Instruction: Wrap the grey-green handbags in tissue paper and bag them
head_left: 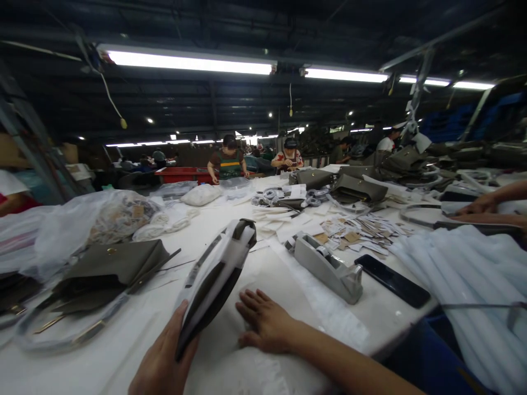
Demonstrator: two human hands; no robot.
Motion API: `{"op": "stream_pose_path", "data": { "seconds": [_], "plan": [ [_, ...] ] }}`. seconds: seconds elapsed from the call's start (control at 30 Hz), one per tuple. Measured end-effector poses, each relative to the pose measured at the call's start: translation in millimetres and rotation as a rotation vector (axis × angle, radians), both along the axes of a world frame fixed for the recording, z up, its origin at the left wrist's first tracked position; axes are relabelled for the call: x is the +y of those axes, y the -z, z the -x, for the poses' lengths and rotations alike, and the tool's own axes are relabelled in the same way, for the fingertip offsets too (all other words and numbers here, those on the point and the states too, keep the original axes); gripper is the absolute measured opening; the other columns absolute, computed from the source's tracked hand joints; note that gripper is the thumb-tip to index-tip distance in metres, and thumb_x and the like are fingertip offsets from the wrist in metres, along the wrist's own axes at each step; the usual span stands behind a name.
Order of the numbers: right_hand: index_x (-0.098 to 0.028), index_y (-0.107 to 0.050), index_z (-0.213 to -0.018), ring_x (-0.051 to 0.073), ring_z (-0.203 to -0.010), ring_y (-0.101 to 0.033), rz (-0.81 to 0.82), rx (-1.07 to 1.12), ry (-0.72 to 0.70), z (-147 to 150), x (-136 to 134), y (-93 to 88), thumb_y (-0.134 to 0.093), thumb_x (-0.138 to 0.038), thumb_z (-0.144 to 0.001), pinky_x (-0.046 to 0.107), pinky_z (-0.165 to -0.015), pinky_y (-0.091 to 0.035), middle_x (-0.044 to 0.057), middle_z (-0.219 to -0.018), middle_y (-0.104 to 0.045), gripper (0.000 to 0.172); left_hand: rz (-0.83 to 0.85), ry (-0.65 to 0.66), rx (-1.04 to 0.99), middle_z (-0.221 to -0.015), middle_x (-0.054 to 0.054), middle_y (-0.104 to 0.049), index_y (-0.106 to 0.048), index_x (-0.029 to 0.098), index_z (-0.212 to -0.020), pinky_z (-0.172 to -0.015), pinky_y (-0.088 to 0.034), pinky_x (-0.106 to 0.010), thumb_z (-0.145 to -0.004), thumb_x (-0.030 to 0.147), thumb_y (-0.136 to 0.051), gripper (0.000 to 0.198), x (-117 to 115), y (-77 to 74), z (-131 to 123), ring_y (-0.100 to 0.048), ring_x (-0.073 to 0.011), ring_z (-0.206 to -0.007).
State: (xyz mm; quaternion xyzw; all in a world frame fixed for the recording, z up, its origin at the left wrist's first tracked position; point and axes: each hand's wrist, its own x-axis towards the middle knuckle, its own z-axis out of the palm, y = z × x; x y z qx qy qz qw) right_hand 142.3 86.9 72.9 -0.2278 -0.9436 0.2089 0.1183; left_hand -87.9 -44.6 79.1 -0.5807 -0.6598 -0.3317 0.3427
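My left hand grips the near end of a dark olive bag partly wrapped in white paper and holds it up on its edge above the white table. My right hand lies flat on a sheet of white paper on the table, fingers stretched out, just right of the bag. A grey tape dispenser stands a little beyond the right hand. A black phone lies to the right of the dispenser.
An olive bag with a strap lies at the left, clear plastic bags behind it. Paper tags and more olive bags fill the middle. White rolled sheets pile up at the right, beside another person's forearm. Workers stand at the far end.
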Motion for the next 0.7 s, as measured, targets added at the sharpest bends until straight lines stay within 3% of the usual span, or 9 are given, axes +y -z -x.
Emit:
{"op": "stream_pose_path", "data": {
  "seconds": [0.1,0.3,0.47,0.6,0.7],
  "plan": [
    [-0.020,-0.034,-0.153,0.029,-0.149,-0.022,0.000,0.033,-0.058,9,-4,-5.1,-0.046,-0.066,-0.093,0.048,-0.123,-0.014,0.014,-0.160,-0.027,0.077,-0.063,0.004,0.032,-0.123,-0.007,-0.070,-0.037,0.027,-0.151,-0.074,-0.056,-0.028,-0.095,0.026,-0.061,0.061,5,-15.3,-4,-0.074,-0.0222,-0.089],
    [-0.016,-0.043,-0.148,0.031,-0.145,-0.032,-0.082,0.041,0.046,9,-10,4.5,-0.052,-0.061,-0.092,0.050,-0.121,-0.021,0.017,-0.155,-0.038,0.072,-0.139,0.158,0.130,-0.128,-0.009,-0.068,-0.038,0.020,-0.150,-0.090,-0.051,-0.029,-0.092,0.021,-0.064,0.063,9,-35.1,-20,-0.071,-0.0218,-0.102],
    [-0.020,-0.063,-0.127,0.026,-0.129,-0.054,-0.152,0.127,-0.086,-8,-34,-3.0,-0.055,-0.046,-0.095,0.042,-0.116,-0.034,0.011,-0.131,-0.065,0.042,-0.084,0.279,0.221,-0.135,-0.010,-0.063,-0.046,0.018,-0.145,-0.096,-0.048,-0.030,-0.092,0.013,-0.062,0.056,8,-24.5,-34,-0.067,-0.0222,-0.113],
    [-0.026,-0.066,-0.119,0.020,-0.102,-0.070,-0.189,0.252,-0.300,-38,-75,-29.3,-0.048,-0.043,-0.099,0.031,-0.090,-0.054,0.007,-0.108,-0.076,0.032,-0.009,0.408,0.312,-0.138,-0.008,-0.061,-0.055,0.019,-0.138,-0.102,-0.045,-0.031,-0.095,0.003,-0.050,0.046,1,-12.5,-44,-0.060,-0.0217,-0.123],
    [-0.024,-0.064,-0.122,0.020,-0.106,-0.069,-0.244,0.397,-0.331,-56,-86,-53.9,-0.052,-0.033,-0.099,0.032,-0.093,-0.054,0.008,-0.110,-0.075,0.028,0.020,0.469,0.348,-0.136,-0.007,-0.062,-0.059,0.020,-0.134,-0.103,-0.045,-0.030,-0.098,0.004,-0.043,0.042,-2,-4.3,-51,-0.059,-0.0201,-0.125]
  ]
}}
